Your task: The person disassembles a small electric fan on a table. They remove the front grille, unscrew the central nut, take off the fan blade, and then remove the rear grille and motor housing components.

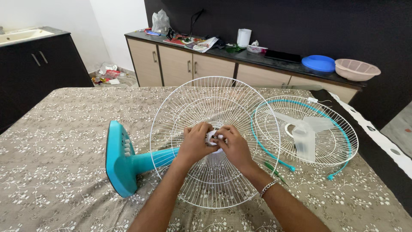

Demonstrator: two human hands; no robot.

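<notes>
A teal table fan lies on its side on a floral bedspread (pixel 60 129), its base (pixel 119 159) toward the left. A white wire rear grille (pixel 206 99) stands on its motor end, facing me. My left hand (pixel 195 144) and my right hand (pixel 234 146) meet at the grille's centre, fingers closed around a small white hub piece (pixel 213 136). A metal bracelet is on my right wrist. To the right lies the front grille (pixel 339 141) with a teal rim, and a translucent fan blade (pixel 305 133) rests inside it.
A counter with beige cabinet doors (pixel 180 64) runs along the dark back wall, holding papers, a white cup (pixel 243 37), a blue lid (pixel 318 63) and a pink basin (pixel 357 69). A black cabinet with a sink (pixel 34 60) stands at the left. Litter lies on the floor.
</notes>
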